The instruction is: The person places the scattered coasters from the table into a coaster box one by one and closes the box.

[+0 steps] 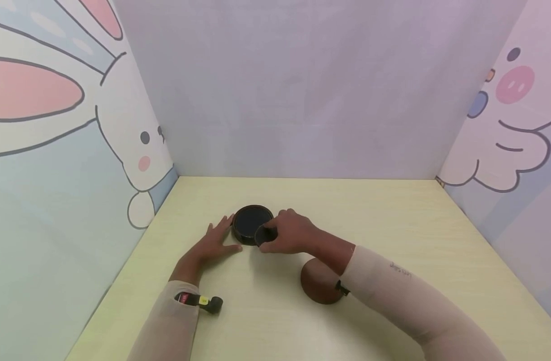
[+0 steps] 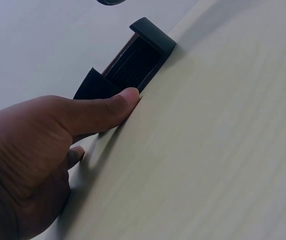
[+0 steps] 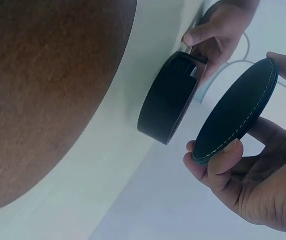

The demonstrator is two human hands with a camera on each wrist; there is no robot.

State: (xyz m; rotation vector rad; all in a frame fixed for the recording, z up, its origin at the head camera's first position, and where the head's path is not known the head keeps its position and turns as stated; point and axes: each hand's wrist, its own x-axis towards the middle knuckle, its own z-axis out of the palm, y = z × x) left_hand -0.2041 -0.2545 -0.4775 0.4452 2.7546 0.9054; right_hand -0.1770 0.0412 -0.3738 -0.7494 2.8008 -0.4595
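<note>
My right hand point(image 1: 291, 233) pinches a round black coaster point(image 3: 238, 110) with pale stitching along its edge, tilted up beside a round black coaster holder point(image 3: 163, 105). The holder stands on the table, with a notch in its side wall that shows stacked ridges in the left wrist view. My left hand point(image 1: 215, 243) lies at the holder's left side, fingers stretched and spread, its thumb point(image 2: 107, 110) straight against the holder's wall. A brown round object point(image 1: 318, 283) sits on the table below my right forearm, partly hidden by it.
The pale wooden table point(image 1: 383, 210) meets a plain light curtain point(image 1: 302, 100) at the back. Side panels bear a cartoon rabbit point(image 1: 140, 150) on the left and another cartoon figure point(image 1: 505, 140) on the right. A strapped camera point(image 1: 214, 305) sticks out from my left wrist.
</note>
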